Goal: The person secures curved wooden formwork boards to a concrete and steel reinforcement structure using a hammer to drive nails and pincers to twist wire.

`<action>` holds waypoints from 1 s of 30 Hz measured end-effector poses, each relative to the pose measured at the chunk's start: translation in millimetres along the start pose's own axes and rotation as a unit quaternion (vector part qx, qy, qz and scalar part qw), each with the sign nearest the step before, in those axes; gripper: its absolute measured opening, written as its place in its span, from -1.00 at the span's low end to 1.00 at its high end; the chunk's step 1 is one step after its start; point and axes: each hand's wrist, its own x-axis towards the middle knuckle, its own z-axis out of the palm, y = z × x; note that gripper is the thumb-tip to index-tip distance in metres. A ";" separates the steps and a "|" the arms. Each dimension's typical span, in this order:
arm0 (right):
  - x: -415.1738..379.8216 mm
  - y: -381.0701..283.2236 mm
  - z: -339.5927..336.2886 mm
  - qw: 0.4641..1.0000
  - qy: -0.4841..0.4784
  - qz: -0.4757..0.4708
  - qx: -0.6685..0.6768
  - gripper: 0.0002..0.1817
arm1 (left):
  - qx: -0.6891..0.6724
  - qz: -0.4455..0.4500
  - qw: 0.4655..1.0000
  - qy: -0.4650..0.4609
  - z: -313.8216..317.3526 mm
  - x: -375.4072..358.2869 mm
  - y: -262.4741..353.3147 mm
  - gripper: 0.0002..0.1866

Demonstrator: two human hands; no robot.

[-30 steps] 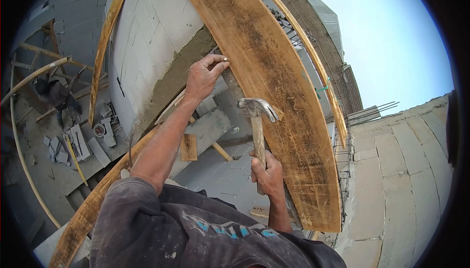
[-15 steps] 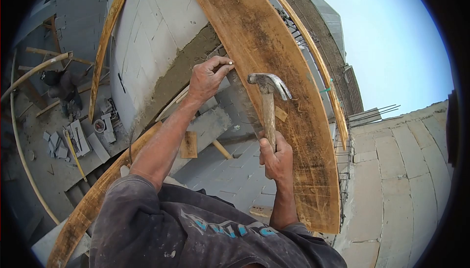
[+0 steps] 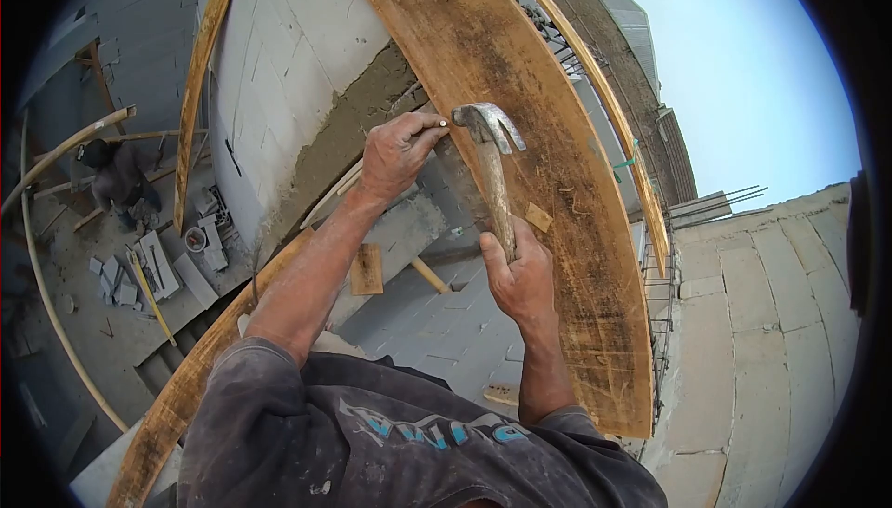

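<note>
My left hand [image 3: 398,153] pinches a nail [image 3: 443,123] between thumb and fingertips, with its pale head showing at the left edge of a long wooden plank [image 3: 581,257]. Wrapped round the wooden handle of a claw hammer [image 3: 494,174] is my right hand [image 3: 522,283]. The hammer's striking face is close beside the nail head, and its claw points right over the plank. A small wood piece [image 3: 538,217] shows on the plank near my right hand.
Below on the left, a person [image 3: 121,178] works near a bucket [image 3: 195,240] and broken blocks [image 3: 119,280]. Steel bars [image 3: 715,206] jut out at the right, above a block wall [image 3: 753,322]. A curved plank [image 3: 177,397] runs by my left arm; a timber strip [image 3: 203,90] leans behind it.
My right hand has brought the hammer up and left, so its head is now beside the nail. My left hand keeps its pinch at the plank's edge.
</note>
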 end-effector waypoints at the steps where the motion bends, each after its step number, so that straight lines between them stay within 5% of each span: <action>1: 1.9 -2.5 0.2 1.000 -0.005 -0.003 0.000 -0.55 | -0.001 -0.001 1.000 -0.001 -0.2 -0.2 0.5 -0.83; 10: 13.1 -15.4 -1.8 0.990 -0.060 -0.008 -0.128 -0.54 | -0.002 0.006 1.000 -0.004 -2.4 1.0 -1.3 -0.84; 16: 0.4 -42.5 -13.7 0.994 -0.015 -0.065 -0.082 -0.53 | -0.021 0.018 1.000 -0.005 -2.9 1.4 -4.4 -0.83; 19: 11.1 -27.8 -7.5 0.979 -0.081 0.007 -0.185 -0.56 | 0.014 -0.013 1.000 -0.024 -5.3 1.7 -1.2 -0.84; 30: 1.2 -31.6 -14.7 0.989 -0.001 -0.070 -0.133 -0.63 | -0.040 -0.033 0.999 -0.008 -1.3 -2.0 -2.3 -0.82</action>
